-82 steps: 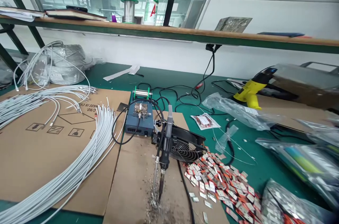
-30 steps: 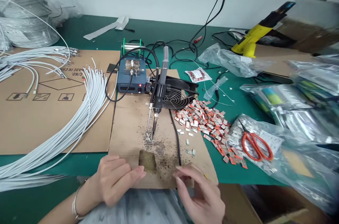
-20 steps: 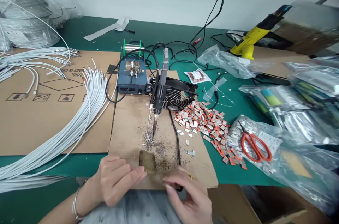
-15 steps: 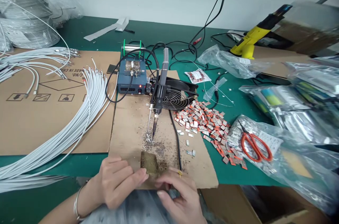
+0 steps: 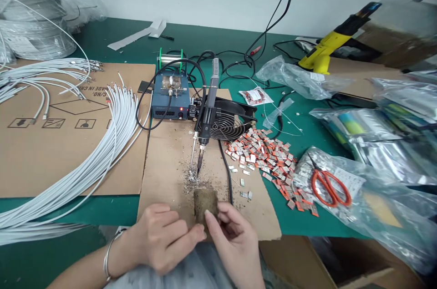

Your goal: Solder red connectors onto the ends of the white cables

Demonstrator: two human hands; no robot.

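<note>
A worn brown-green pad stands out above my fingers, over the near part of the cardboard sheet. My right hand pinches its lower right part between thumb and fingers. At the pad's lower left edge is my left hand, its fingers curled and its fingertips against the pad. Just beyond the pad, the soldering iron hangs tip down in its holder, beside a small heap of metal bits. Dark crumbs lie around the tip.
White cables lie at left. A blue soldering station and a black fan stand behind. To the right are small orange-and-metal parts, red-handled scissors, plastic bags and a yellow heat gun.
The pad has moved right and slightly away from me. My right hand has closed on its right side, and my left hand has shifted right.
</note>
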